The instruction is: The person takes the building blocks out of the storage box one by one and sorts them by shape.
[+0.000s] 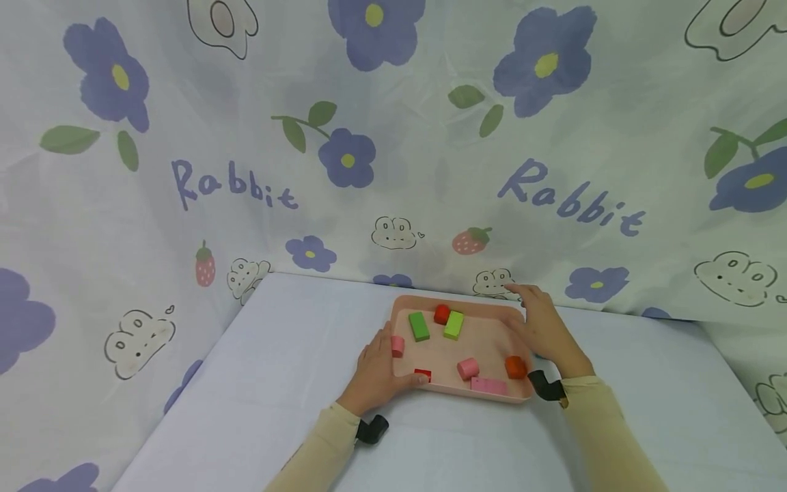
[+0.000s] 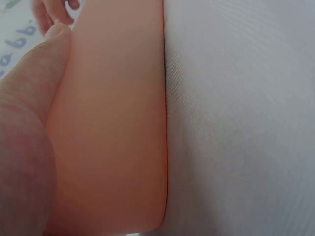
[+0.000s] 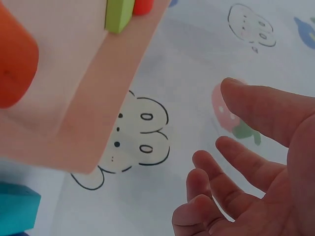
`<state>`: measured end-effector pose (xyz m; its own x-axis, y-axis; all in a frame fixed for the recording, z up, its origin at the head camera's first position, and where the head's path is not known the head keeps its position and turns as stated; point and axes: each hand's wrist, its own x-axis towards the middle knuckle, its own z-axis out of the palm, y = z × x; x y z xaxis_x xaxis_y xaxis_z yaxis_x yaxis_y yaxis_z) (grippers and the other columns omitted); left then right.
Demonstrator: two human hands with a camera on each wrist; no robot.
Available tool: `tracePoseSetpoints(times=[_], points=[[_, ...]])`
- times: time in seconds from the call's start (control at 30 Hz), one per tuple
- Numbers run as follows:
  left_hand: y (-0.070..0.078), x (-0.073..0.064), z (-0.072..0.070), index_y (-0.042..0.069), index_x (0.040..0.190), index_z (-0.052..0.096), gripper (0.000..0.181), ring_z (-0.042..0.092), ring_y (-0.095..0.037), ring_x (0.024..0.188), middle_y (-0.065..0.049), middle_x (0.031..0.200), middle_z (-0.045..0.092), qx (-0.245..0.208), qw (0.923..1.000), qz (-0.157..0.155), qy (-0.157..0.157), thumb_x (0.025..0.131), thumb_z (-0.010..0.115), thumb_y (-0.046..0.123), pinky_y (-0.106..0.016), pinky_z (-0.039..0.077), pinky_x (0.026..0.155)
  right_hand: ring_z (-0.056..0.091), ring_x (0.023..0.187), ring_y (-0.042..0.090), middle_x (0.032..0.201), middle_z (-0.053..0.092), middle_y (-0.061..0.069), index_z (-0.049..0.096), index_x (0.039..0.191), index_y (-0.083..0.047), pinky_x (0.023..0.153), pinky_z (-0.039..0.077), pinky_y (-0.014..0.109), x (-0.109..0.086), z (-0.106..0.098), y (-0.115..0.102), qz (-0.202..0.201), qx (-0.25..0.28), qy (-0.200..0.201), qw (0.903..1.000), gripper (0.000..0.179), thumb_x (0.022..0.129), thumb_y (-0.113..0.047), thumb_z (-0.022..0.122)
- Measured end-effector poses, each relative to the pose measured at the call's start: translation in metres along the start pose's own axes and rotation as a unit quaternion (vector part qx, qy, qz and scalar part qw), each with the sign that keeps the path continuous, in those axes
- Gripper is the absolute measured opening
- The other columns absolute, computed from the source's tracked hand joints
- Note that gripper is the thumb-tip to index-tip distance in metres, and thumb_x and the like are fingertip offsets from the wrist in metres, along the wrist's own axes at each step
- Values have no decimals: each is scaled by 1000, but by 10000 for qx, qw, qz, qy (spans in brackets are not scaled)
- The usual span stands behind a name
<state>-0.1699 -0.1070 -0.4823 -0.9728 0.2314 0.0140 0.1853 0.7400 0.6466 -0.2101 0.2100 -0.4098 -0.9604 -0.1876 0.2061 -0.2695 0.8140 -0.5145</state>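
A shallow peach tray (image 1: 443, 348) sits on the white table. My left hand (image 1: 376, 374) grips its near left corner, fingers along the left wall and thumb on the front rim; that thumb (image 2: 37, 73) also shows against the tray wall in the left wrist view. By the tray's far right corner is my right hand (image 1: 544, 335), fingers loosely bent, nothing held. Inside lie a green block (image 1: 419, 326), a lime block (image 1: 453, 325), a red piece (image 1: 442, 313), an orange-red piece (image 1: 515, 367), pink cylinders (image 1: 468, 369), a pink block (image 1: 488, 386) and a small red block (image 1: 422, 374).
A teal block (image 3: 17, 209) lies outside the tray, mostly hidden by my right hand in the head view. Behind the table hangs a white cloth (image 1: 406, 191) printed with flowers and rabbits. White tabletop (image 1: 295, 355) extends on both sides of the tray.
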Motion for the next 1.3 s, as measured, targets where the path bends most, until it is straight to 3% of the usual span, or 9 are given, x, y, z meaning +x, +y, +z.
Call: tracePoseSetpoints(times=[0.57,0.83,1.07,1.3], points=[[1,0,-1,-3,159,13,119,22,-39,149,-21,162,23,39,10000,-34,-19,79,78,57,-61,17,119,50,122,45,140,51,25,46,145,1,101,46,61,19,22,-12,-297,529,-230,9979,57,96,-18,68],[4,-1,-3,-4,158,12,123,23,-40,148,-21,163,23,-64,9999,-56,-56,77,79,59,-60,16,119,41,136,39,148,45,18,42,150,-6,108,40,59,24,33,-25,431,898,-956,9904,62,97,-27,68],[4,-1,-4,-4,158,12,122,24,-38,148,-20,162,24,-124,9999,-20,-4,78,79,60,-59,17,120,47,131,38,146,49,16,48,147,-9,101,43,65,34,40,-33,448,268,-1271,9905,62,94,-31,70],[6,-2,-5,-4,158,13,122,24,-39,148,-21,162,24,-152,9999,-18,14,77,80,59,-59,17,119,53,121,31,136,59,9,55,142,-15,98,45,61,39,48,-38,603,-289,-1511,9862,62,90,-39,76]])
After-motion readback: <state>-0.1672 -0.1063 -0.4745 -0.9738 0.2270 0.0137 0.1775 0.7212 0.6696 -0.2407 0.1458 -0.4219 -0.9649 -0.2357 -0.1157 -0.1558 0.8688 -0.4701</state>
